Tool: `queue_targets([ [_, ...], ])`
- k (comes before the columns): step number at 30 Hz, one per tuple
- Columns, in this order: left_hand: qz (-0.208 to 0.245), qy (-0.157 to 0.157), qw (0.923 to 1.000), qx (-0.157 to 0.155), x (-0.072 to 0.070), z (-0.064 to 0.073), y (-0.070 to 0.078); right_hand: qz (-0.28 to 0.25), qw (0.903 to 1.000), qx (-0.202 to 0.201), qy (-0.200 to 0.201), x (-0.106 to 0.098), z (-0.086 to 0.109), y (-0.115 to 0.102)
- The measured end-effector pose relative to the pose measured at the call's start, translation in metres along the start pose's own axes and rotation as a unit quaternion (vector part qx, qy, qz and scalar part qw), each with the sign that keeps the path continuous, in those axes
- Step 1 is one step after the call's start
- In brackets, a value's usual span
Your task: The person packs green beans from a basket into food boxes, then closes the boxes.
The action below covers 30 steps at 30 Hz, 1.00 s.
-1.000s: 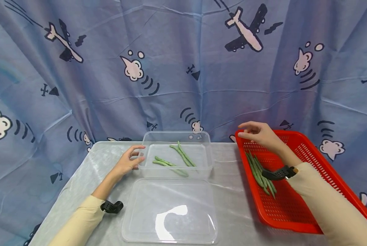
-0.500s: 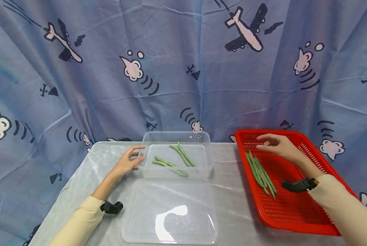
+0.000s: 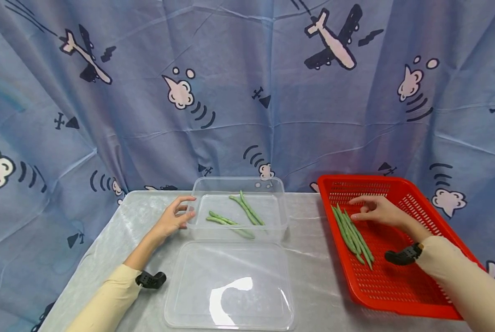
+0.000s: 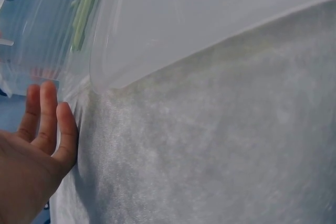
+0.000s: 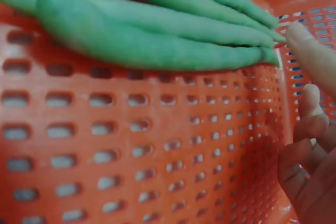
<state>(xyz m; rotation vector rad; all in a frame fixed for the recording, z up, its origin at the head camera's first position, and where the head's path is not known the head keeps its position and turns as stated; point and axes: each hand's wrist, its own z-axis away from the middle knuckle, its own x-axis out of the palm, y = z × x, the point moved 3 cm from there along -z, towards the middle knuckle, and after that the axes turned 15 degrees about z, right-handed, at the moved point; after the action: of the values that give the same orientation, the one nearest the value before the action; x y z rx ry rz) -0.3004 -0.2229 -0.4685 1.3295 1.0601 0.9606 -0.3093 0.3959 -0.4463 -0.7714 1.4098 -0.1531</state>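
My right hand [image 3: 378,213] reaches down into the red basket [image 3: 390,274], thumb and fingers apart, holding nothing. Its fingertips come right at the far ends of several green beans [image 3: 354,237], which lie bunched along the basket's left side. In the right wrist view the thumb [image 5: 302,38] is close to the tips of the beans [image 5: 173,35]. At the left end of the clear plastic box [image 3: 216,202], my left hand [image 3: 172,219] rests with loosely bent fingers at its wall. More green beans [image 3: 247,210] lie inside this box in two small groups.
A clear plastic lid [image 3: 193,276] lies flat on the pale covered table [image 3: 309,267], just in front of the box. Behind the table hangs a blue curtain [image 3: 231,129] with airplane prints. The basket's raised rim [image 3: 342,265] runs along the right side.
My right hand has moved from above the basket's far left corner to the right, then lowered toward the beans. The left hand, box and lid stay where they were.
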Motion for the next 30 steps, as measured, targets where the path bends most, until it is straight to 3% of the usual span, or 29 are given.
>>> queue_targets([
  [11,-0.003,0.0,1.0,-0.004,0.001,-0.001,-0.001,0.011,0.9984,-0.041,-0.039,0.006,-0.009,0.002],
  [23,-0.007,0.007,0.9999,-0.004,-0.001,-0.001,-0.003,0.035,0.9962,-0.037,-0.071,0.006,-0.013,0.004],
  [30,-0.01,0.013,0.9998,-0.009,-0.001,-0.001,-0.003,0.033,0.9966,-0.039,-0.064,0.005,-0.016,0.004],
])
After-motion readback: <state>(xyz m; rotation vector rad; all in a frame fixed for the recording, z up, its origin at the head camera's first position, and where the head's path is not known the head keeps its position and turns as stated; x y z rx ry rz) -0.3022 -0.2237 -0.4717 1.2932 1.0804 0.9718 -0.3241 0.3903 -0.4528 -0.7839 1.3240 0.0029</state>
